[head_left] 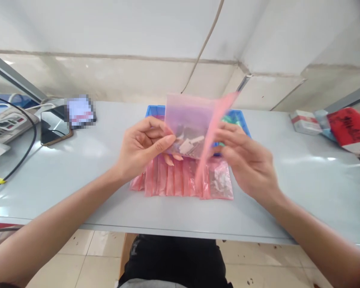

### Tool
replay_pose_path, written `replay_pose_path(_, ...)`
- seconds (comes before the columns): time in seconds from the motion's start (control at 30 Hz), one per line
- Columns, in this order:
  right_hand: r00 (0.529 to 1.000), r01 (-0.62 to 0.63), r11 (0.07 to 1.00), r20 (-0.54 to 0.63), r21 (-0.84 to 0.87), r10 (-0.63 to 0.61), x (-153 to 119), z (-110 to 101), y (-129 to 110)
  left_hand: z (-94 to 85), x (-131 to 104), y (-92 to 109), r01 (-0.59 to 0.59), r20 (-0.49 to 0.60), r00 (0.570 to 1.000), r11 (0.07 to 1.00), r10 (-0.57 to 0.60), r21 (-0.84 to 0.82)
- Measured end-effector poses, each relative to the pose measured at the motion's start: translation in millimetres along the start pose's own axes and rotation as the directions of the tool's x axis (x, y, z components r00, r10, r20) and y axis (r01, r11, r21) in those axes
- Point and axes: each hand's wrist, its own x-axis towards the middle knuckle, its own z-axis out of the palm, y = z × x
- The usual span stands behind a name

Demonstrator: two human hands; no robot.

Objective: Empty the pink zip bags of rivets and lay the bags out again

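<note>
My left hand (pixel 150 142) pinches the left edge of a translucent pinkish plastic bag (pixel 189 116), thumb in front and fingers behind. Small white and dark parts (pixel 192 145) show at the bottom of that bag. Beside its right edge, my right hand (pixel 246 156) has its fingers closed on a pink plastic bag (pixel 211 138), seen nearly edge-on and blurred. Below both hands, a row of pink plastic bags (pixel 174 180) lies overlapping on the table. Behind them stands a blue tray (pixel 243 120), partly hidden by the hands and bags, with something green inside.
On the grey table (pixel 288 180), a phone (pixel 55 126), a blurred-out item (pixel 80 111) and a power strip (pixel 12 124) with cables lie at the left. At the right are a small white box (pixel 305 122) and a red package (pixel 349 128). A wall rises behind.
</note>
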Motion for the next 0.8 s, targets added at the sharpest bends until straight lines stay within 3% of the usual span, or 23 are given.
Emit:
replay_pose_path(0.1, 0.994, -0.088, 0.993, -0.051, 0.081, 0.092, -3.1, 4.3, -5.7, 0.9, -2.9, -6.0, 0.033, 0.042, 0.999, 0.999, -0.033, -0.005)
replay_pose_path(0.27, 0.996, -0.013, 0.997, -0.085, -0.073, 0.007, -2.8, 4.4, -6.2, 5.1, -7.6, -5.5, 0.034, 0.096, 0.994, 0.996, -0.042, 0.087)
replay_pose_path(0.4, 1.0, 0.025, 0.998, 0.005, -0.055, -0.025, -3.3, 8.0, -3.9, 11.4, -6.2, 2.8, 0.055, -0.013, 0.998, 0.977, -0.054, 0.206)
replay_pose_path(0.47, 0.998, 0.06, 0.997, 0.018, -0.053, -0.059, -3.8, 9.9, -4.2, 3.5, 0.0, 3.0, 0.007, -0.132, 0.991, 0.963, 0.03, 0.27)
replay_pose_path(0.53, 0.997, 0.074, 0.995, -0.004, -0.062, -0.075, -3.9, 10.5, -4.8, -13.9, 9.7, -1.0, -0.07, -0.271, 0.946, 0.927, 0.179, 0.367)
replay_pose_path(0.6, 0.997, 0.066, 0.995, -0.034, -0.072, -0.068, -3.6, 9.9, -4.6, -35.6, 20.2, -7.3, -0.114, -0.317, 0.904, 0.874, 0.289, 0.472)
replay_pose_path(0.7, 0.998, 0.028, 0.996, -0.054, -0.087, -0.033, -2.8, 8.6, -2.8, -59.5, 30.8, -14.1, -0.1, -0.202, 0.934, 0.758, 0.295, 0.645)
replay_pose_path(0.8, 0.999, 0.017, 0.995, -0.049, -0.098, -0.022, -2.4, 8.8, -1.8, -63.7, 31.9, -13.2, -0.181, -0.022, 0.913, 0.453, 0.406, 0.873)
